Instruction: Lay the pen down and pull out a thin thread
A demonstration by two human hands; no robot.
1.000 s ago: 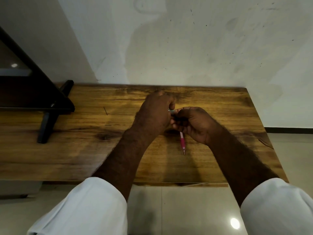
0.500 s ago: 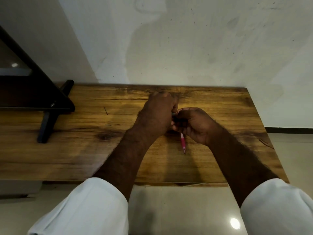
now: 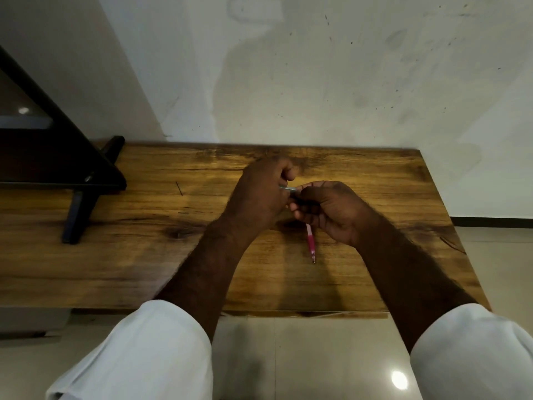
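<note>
While a pink pen (image 3: 310,241) is gripped by the right hand (image 3: 331,210), its grey end piece (image 3: 288,188) is pinched by the left hand (image 3: 259,194).
Pen should be kept steady above the table (image 3: 144,255); end piece pulled straight.

Both hands meet above the middle of the wooden counter (image 3: 144,255). The left hand (image 3: 259,194) is curled, pinching a small grey piece (image 3: 287,187) that pokes out at 3 o'clock towards the right hand (image 3: 331,210). The right hand grips a pink pen (image 3: 310,243), which hangs from the fist towards 6 o'clock, tip down near the counter. White sleeves (image 3: 161,350) are rolled up at both elbows. At 9 o'clock a black stand (image 3: 78,174) sits on the counter.
</note>
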